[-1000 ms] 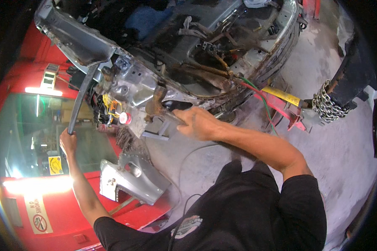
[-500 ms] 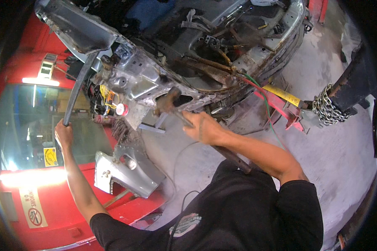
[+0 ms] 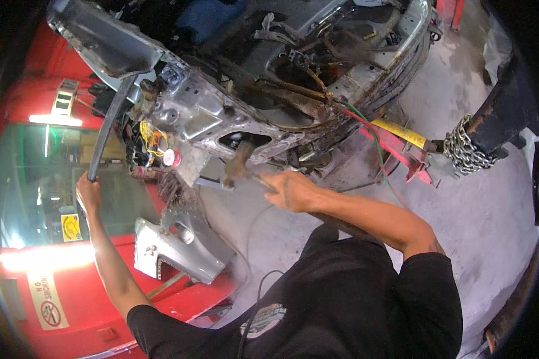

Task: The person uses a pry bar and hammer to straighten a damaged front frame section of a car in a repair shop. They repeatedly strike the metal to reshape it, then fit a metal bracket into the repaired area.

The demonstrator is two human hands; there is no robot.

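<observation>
My left hand (image 3: 88,194) is closed around the lower end of a long, dark, slightly curved metal bar (image 3: 106,134). The bar's far end meets the underside of a grey panel (image 3: 114,48) at the front left of a stripped car body (image 3: 206,119). In my right hand (image 3: 293,190), the fingers wrap the handle of a hammer (image 3: 239,164). Its rusty brown head hangs just on my side of an oval opening in the bare metal, apart from the bar. My right forearm hides part of the handle.
A silver body panel (image 3: 212,257) lies low at left, by a red wall (image 3: 120,257) with a window. On the right are a chain (image 3: 464,149) around a dark post, a yellow and red stand (image 3: 401,134), and red and green hoses. Yellow-and-black tools (image 3: 153,140) sit beyond the bar.
The hammer head has come back toward me, away from the metal around the oval opening, and the right hand has shifted slightly. The left hand keeps its grip on the bar.
</observation>
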